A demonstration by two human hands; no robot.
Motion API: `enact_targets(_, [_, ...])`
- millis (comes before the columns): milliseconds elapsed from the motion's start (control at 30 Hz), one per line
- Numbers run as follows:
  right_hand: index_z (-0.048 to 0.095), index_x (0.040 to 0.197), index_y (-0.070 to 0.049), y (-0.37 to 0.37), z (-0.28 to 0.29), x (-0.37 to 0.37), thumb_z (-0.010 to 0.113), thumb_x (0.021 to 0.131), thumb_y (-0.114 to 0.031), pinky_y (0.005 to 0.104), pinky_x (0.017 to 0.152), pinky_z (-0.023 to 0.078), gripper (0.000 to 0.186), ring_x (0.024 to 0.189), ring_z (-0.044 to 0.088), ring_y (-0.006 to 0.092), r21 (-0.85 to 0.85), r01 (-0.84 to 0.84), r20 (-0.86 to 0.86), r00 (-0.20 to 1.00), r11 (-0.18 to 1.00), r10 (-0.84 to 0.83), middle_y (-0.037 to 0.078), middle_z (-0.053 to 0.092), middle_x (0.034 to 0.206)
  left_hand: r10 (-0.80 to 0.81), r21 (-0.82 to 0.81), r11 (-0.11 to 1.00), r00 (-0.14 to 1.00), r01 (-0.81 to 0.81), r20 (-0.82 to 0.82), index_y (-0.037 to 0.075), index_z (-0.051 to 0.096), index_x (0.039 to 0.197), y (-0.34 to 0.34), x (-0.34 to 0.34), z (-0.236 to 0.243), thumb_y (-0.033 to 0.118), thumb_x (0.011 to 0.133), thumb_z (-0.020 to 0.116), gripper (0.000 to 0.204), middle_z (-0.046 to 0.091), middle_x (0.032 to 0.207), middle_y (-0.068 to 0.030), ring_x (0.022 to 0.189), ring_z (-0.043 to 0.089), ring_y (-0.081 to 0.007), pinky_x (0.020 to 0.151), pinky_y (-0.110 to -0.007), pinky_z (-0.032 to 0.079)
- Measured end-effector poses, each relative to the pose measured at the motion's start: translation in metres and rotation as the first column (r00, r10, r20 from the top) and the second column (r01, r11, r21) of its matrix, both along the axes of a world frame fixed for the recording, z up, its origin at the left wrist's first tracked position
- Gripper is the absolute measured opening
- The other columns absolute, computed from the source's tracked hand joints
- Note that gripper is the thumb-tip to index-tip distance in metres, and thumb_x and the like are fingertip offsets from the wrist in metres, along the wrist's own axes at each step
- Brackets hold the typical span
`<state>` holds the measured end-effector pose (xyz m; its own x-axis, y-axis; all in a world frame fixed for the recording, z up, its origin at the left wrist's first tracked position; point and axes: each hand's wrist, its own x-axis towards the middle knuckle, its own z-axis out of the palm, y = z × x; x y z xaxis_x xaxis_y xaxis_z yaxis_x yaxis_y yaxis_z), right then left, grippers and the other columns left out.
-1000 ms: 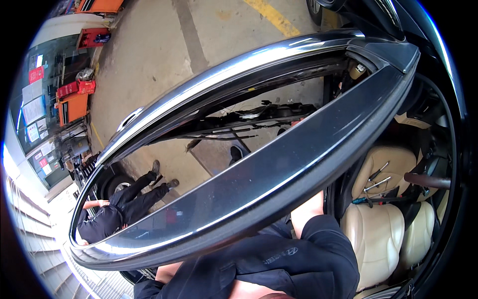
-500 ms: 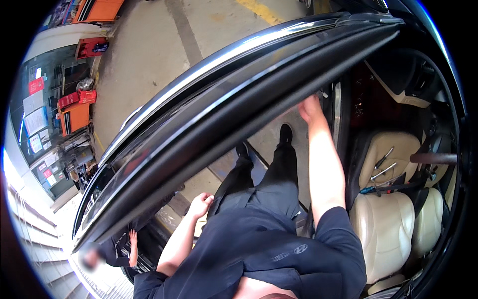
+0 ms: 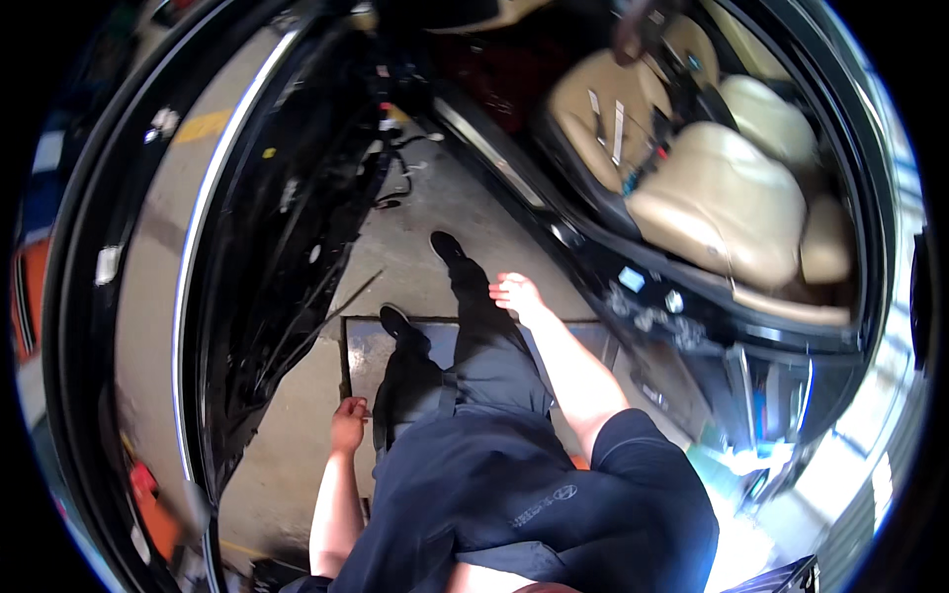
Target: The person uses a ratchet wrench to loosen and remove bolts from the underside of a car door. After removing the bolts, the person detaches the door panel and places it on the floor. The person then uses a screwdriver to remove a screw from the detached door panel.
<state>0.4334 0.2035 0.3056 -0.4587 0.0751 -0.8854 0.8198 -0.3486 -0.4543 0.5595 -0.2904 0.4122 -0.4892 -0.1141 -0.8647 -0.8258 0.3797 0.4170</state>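
left hand [image 3: 349, 425], loosely open; right hand [image 3: 518, 295], open, empty; dangling wiring [image 3: 389, 203], could be pinched should door [image 3: 282, 247] swing shut

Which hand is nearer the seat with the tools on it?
Right. The right hand is below and left of the seat in the picture, apart from it; the left hand is farther off, beside the left leg.

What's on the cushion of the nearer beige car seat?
Two slim tools lie on the cushion, with a teal item and a red item by the backrest. What's beneath them is covered.
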Motion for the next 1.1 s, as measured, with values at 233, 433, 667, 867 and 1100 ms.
enact_targets(233, [0.063,0.136,-0.006,-0.006,-0.003,0.250,0.062,0.103,-0.014,0.0405,0.083,0.060,0.034,0.099,0.073,0.0253,0.283,-0.029,0.210,0.977,0.959,-0.032,0.014,0.076,0.112,-0.376,0.029,0.922,0.879,0.385,0.294,0.003,0.070,0.106,-0.116,0.054,-0.091,0.023,0.104,0.059,0.022,0.075,0.099,-0.0077,0.078,0.073,-0.0179,0.065,-0.033,0.058])
enact_targets(433, [0.070,0.128,-0.005,-0.021,-0.034,0.378,0.063,0.098,-0.012,0.0373,0.072,0.060,0.032,0.081,0.073,0.0199,0.478,-0.275,0.251,0.953,0.834,0.171,0.011,0.077,0.097,-0.997,-0.012,0.020,0.021,1.000,0.073,0.014,0.072,0.113,-0.106,-0.027,-0.086,0.015,0.094,0.062,0.022,0.076,0.102,-0.0051,0.087,0.074,-0.0224,0.074,-0.037,0.060])
enact_targets(667, [0.071,0.124,-0.008,-0.023,-0.073,0.423,0.067,0.093,-0.006,0.0358,0.066,0.059,0.032,0.077,0.073,0.0194,0.421,0.205,0.166,0.940,0.884,-0.297,0.010,0.077,0.093,-0.811,-0.559,-0.369,-0.551,0.742,-0.196,0.012,0.071,0.107,0.111,-0.213,-0.074,0.019,0.092,0.060,0.020,0.070,0.103,-0.0152,0.103,0.066,-0.0364,0.090,-0.048,0.055])
enact_targets(867, [0.066,0.128,-0.007,-0.046,-0.030,0.415,0.064,0.096,-0.008,0.0363,0.068,0.058,0.032,0.081,0.072,0.0219,0.224,0.676,0.235,0.661,0.702,-0.712,0.013,0.076,0.099,-0.977,-0.332,0.113,0.043,0.936,-0.210,0.008,0.071,0.116,0.412,-0.328,-0.075,0.035,0.099,0.066,0.033,0.073,0.114,-0.0211,0.111,0.068,-0.0406,0.097,-0.048,0.054])
enact_targets(1100, [0.060,0.132,-0.005,-0.107,-0.002,0.360,0.061,0.100,-0.011,0.0368,0.070,0.058,0.032,0.084,0.072,0.0248,0.171,0.874,0.407,0.357,0.454,-0.841,0.016,0.074,0.106,-0.764,-0.802,-0.076,-0.552,0.593,-0.335,0.009,0.058,0.137,0.698,-0.485,-0.164,0.020,0.096,0.066,0.043,0.055,0.141,-0.0184,0.132,0.052,-0.0410,0.111,-0.051,0.045])
